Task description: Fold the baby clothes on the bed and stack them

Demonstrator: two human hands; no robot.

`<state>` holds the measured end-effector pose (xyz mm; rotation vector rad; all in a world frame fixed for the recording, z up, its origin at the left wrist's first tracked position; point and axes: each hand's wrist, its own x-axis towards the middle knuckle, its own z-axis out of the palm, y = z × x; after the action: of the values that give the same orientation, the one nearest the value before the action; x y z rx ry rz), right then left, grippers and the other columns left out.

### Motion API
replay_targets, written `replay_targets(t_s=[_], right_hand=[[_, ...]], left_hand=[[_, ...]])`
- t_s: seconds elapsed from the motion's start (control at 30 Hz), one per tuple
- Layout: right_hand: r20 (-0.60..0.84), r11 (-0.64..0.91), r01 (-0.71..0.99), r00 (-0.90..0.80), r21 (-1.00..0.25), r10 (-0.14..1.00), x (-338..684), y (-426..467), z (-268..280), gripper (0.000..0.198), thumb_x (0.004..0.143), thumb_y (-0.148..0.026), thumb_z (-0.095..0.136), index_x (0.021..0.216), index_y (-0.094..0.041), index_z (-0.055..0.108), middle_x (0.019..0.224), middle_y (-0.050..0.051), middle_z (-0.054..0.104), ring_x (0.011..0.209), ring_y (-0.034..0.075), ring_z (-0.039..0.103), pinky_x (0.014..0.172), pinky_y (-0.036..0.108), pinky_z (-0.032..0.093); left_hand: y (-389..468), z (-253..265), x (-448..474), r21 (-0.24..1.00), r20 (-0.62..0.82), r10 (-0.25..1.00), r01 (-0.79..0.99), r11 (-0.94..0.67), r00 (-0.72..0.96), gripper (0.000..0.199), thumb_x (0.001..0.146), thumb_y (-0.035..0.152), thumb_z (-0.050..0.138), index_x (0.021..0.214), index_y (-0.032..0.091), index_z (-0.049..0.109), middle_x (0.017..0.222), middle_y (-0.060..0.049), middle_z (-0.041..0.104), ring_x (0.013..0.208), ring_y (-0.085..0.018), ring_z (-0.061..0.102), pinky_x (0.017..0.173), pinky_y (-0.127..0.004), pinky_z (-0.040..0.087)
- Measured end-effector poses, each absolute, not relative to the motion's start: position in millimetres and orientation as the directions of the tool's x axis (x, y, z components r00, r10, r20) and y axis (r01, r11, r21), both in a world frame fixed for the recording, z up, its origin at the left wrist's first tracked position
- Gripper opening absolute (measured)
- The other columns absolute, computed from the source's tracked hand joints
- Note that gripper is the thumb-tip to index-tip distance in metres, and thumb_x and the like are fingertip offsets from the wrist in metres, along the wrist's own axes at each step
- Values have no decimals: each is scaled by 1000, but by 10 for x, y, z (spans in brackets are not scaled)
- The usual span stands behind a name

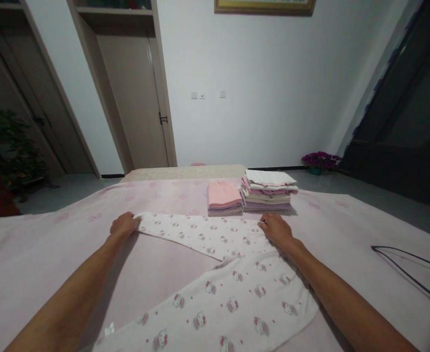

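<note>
A white garment (233, 283) printed with small cartoon cats lies spread on the pink bed cover (34, 264). One narrow part of it stretches to the left across the cover. My left hand (124, 226) grips the end of that part, fingers closed on the cloth. My right hand (278, 230) rests palm down on the garment's far right edge, pressing it flat. Both forearms reach in from the bottom of the view.
Two stacks of folded clothes stand beyond my hands: a low pink stack (224, 198) and a taller mixed stack (269, 190). A dark curved line (409, 269) marks the cover at right. Doors (134, 102), a plant (5, 146) and potted flowers (320, 160) stand beyond the bed.
</note>
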<state>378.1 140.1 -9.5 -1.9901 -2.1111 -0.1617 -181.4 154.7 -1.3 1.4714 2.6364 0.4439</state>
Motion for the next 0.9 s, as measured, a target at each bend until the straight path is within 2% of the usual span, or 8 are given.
replay_targets(t_s=[0.2, 0.37, 0.47, 0.57, 0.67, 0.73, 0.83, 0.9], right_hand=[[305, 9, 991, 32, -131, 952, 3780, 1415, -121, 25, 96, -36, 47, 95, -22, 67, 102, 6, 69, 97, 21, 60, 75, 30, 38], [267, -17, 998, 35, -68, 963, 3771, 1431, -144, 26, 95, -35, 47, 95, -22, 69, 103, 7, 70, 98, 23, 60, 79, 33, 40], [272, -18, 1000, 22, -17, 962, 3737, 1358, -79, 30, 96, -34, 45, 106, -20, 70, 111, 10, 70, 105, 26, 59, 90, 37, 40], [320, 79, 997, -82, 21, 944, 3604, 1181, -2, 41, 98, -33, 42, 129, -14, 61, 133, 16, 62, 125, 30, 51, 107, 42, 33], [291, 185, 983, -182, 18, 939, 3370, 919, -6, 54, 99, -36, 38, 145, -8, 46, 153, 17, 43, 144, 30, 33, 119, 44, 20], [238, 243, 970, -236, -3, 942, 3220, 739, -56, 59, 100, -39, 36, 151, -9, 39, 159, 15, 34, 149, 29, 25, 122, 45, 14], [162, 298, 954, -290, -29, 943, 3115, 536, -145, 63, 101, -45, 33, 154, -11, 35, 162, 13, 29, 151, 29, 20, 123, 47, 11], [99, 282, 958, -277, -43, 956, 3150, 467, -191, 64, 101, -48, 32, 154, -12, 36, 161, 13, 30, 151, 30, 22, 122, 49, 13]], left_hand=[[1842, 85, -1793, 302, 139, 825, 817, 492, -548, 52, 93, 54, 36, 123, 19, 58, 126, -16, 66, 112, -33, 63, 81, -40, 51], [1895, -14, -1640, 237, 111, 849, 844, 482, -516, 40, 89, 39, 49, 117, 15, 63, 117, -20, 69, 107, -36, 65, 83, -45, 50], [1779, -81, -1498, 182, 166, 881, 892, 414, -443, 44, 88, 27, 50, 127, 9, 59, 128, -25, 62, 117, -39, 59, 94, -51, 45], [1621, -123, -1244, 138, 243, 929, 958, 250, -278, 49, 95, 26, 42, 140, 7, 50, 145, -24, 50, 136, -37, 44, 111, -52, 33], [1426, -196, -867, 111, 262, 961, 992, 59, -86, 51, 99, 35, 39, 143, 11, 49, 154, -17, 42, 147, -30, 31, 119, -45, 25], [1268, -256, -596, 110, 269, 960, 988, -108, 75, 51, 100, 41, 40, 143, 16, 50, 155, -12, 43, 148, -28, 30, 119, -42, 27], [1020, -293, -278, 101, 295, 886, 911, -400, 357, 52, 101, 40, 37, 146, 16, 46, 155, -14, 43, 147, -30, 30, 118, -48, 27], [886, -260, -172, 76, 245, 867, 882, -464, 435, 50, 101, 40, 37, 145, 19, 47, 152, -13, 46, 143, -29, 36, 116, -45, 31]])
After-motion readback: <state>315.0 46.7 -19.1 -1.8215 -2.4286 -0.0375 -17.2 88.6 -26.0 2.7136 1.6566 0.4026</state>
